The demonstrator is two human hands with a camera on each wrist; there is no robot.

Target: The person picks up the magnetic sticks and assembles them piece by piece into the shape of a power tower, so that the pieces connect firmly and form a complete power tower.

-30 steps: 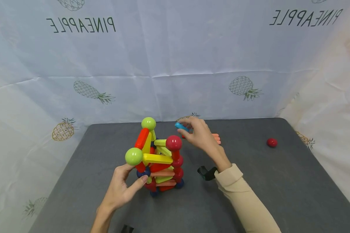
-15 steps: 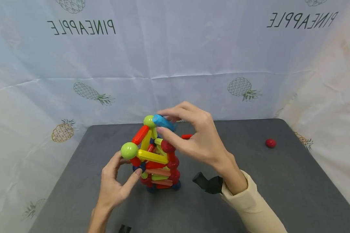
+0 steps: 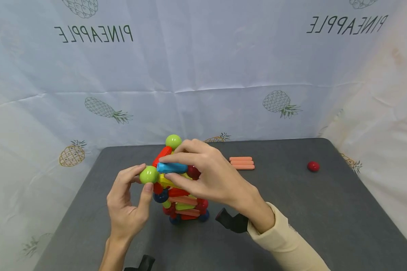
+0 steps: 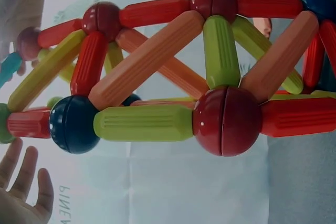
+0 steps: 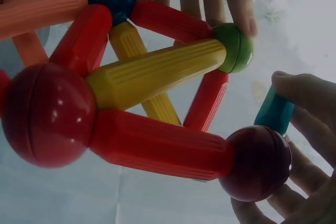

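Observation:
A tower of magnetic rods and balls stands upright on the dark table. In the head view, my left hand holds the near light-green ball at its top between thumb and fingers. My right hand pinches a blue rod lying roughly level between that ball and a dark red ball. From the right wrist view, the rod touches the dark red ball; fingers cover its other end. A second green ball tops the back corner. The left wrist view shows the tower's side, including a navy ball.
Orange rods lie side by side behind my right hand. A loose red ball sits farther right. Pineapple-print cloth hangs behind the table. A black wrist device hangs below my right wrist.
My right hand has brought the blue rod leftward from the back right, past the back green ball, to the tower's top front. My left hand has shifted up from the navy ball to the green ball.

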